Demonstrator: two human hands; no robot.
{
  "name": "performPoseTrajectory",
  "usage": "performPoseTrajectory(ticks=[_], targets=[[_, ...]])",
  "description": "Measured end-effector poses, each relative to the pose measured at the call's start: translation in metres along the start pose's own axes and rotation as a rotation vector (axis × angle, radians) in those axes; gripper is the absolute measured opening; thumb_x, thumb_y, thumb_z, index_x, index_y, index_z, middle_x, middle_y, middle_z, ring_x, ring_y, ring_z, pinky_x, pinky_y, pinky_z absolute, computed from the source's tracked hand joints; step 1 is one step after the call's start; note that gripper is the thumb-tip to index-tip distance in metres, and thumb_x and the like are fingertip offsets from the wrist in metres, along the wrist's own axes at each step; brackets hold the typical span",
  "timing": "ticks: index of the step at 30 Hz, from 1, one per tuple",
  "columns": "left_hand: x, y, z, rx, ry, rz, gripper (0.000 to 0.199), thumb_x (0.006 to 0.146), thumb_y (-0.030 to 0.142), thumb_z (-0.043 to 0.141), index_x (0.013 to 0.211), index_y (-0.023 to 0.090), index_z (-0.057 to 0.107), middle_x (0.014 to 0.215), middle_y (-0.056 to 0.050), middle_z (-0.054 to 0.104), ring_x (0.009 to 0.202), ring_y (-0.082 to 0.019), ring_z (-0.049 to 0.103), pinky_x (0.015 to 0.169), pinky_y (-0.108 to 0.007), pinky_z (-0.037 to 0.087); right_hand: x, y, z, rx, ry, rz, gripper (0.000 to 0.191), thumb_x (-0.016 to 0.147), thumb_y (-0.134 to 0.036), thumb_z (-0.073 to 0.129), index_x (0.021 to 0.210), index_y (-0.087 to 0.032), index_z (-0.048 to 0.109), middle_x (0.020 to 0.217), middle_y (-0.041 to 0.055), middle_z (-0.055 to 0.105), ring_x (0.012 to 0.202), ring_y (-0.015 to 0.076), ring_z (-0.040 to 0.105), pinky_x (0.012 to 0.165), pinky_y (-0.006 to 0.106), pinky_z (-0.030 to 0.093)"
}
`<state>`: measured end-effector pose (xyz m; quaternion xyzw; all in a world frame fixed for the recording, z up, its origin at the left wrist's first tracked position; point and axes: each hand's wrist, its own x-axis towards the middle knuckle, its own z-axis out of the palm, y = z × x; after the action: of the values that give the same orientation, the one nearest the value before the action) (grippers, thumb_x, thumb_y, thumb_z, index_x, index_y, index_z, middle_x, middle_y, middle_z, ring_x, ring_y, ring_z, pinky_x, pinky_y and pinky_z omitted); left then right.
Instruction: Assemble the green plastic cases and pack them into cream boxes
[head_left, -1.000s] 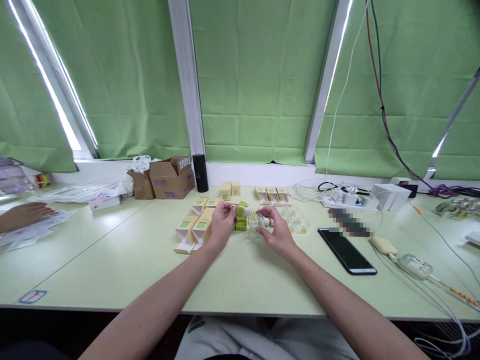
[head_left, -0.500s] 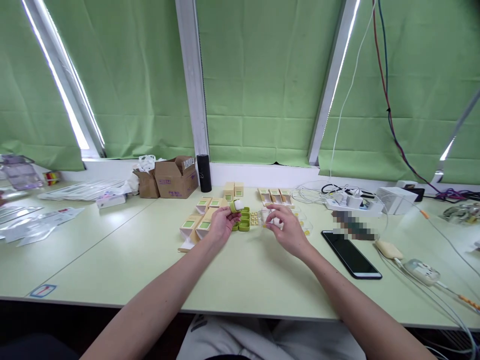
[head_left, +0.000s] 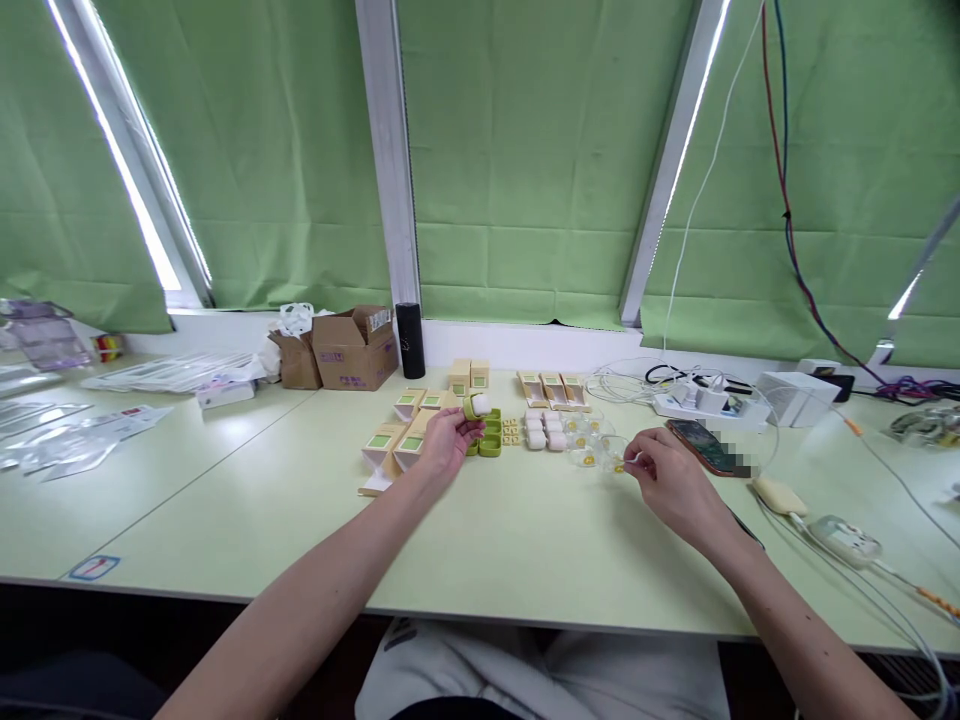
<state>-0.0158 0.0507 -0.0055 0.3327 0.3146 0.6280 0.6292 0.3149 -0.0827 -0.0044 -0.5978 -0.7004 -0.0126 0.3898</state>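
My left hand (head_left: 452,440) is closed around a small green case (head_left: 470,408) with a white piece in it, above the table. Just beyond and below it sit more green cases (head_left: 490,437). To their right are several small yellow pieces (head_left: 510,432) and rows of pale pink-white blocks (head_left: 556,440). My right hand (head_left: 660,468) pinches the edge of a clear round-cornered piece with a yellow centre (head_left: 616,465), at the right end of a group of similar clear pieces (head_left: 587,425).
Beige boxes with green labels (head_left: 411,445) stand left of the cases, and open beige boxes (head_left: 553,390) lie behind. A phone (head_left: 705,447), power strip (head_left: 667,405), cables and earphone case (head_left: 844,541) are at right. Cardboard box (head_left: 352,355) and black cylinder (head_left: 409,342) stand at the back.
My right hand has moved right, from over the pink-white blocks to the clear pieces, and now covers part of the black phone. My left hand still holds the green case.
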Motion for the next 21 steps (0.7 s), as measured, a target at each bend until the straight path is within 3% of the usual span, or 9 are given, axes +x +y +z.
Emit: performPoseTrajectory(ticks=[9, 21], targets=[[-0.003, 0.001, 0.003, -0.003, 0.009, -0.001, 0.012, 0.081, 0.001, 0.06, 0.088, 0.011, 0.062, 0.078, -0.013, 0.074, 0.061, -0.018, 0.068, 0.058, -0.03, 0.054, -0.01, 0.024, 0.009, -0.128, -0.1, 0.06, 0.014, 0.088, -0.018, 0.053, 0.083, -0.021, 0.066, 0.101, 0.0078, 0.064, 0.071, 0.0189, 0.066, 0.071, 0.035, 0.049], [-0.007, 0.004, 0.005, 0.004, 0.016, -0.006, 0.013, 0.081, 0.0, 0.059, 0.088, 0.011, 0.062, 0.075, -0.011, 0.073, 0.06, -0.017, 0.068, 0.056, -0.028, 0.055, -0.012, 0.023, 0.013, -0.161, -0.116, 0.087, 0.015, 0.089, -0.014, 0.052, 0.084, -0.02, 0.065, 0.1, 0.0074, 0.064, 0.075, 0.0189, 0.068, 0.075, 0.033, 0.05]])
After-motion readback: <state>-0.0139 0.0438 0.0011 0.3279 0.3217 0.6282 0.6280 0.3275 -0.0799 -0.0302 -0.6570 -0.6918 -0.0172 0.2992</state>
